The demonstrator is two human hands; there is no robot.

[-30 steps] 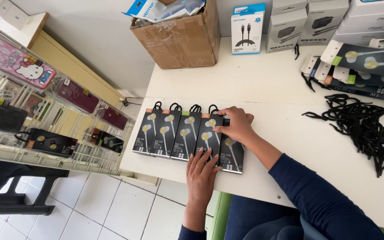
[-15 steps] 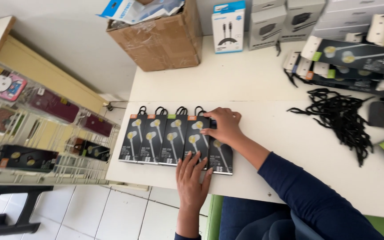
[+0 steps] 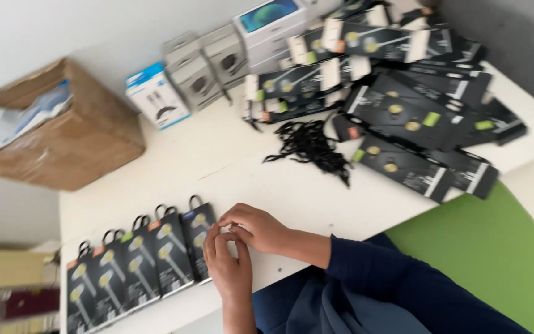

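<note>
Row of black earphone packs (image 3: pixel 134 263) lies overlapped along the near edge of the white bench (image 3: pixel 230 154), hang-loops pointing away. Left hand (image 3: pixel 228 267) rests fingers-down on the rightmost pack (image 3: pixel 198 238); its grip looks flat, not pinching. Right hand (image 3: pixel 256 227) curls just beside it, fingertips touching the left hand's; whether it pinches anything, cannot tell — frame is blurred. Risk: the packs sit close to the bench edge, so a sideways push could fan the row or tip the end pack off. Tangled black cords (image 3: pixel 311 145) and loose pack pile (image 3: pixel 403 105) sit well apart.
</note>
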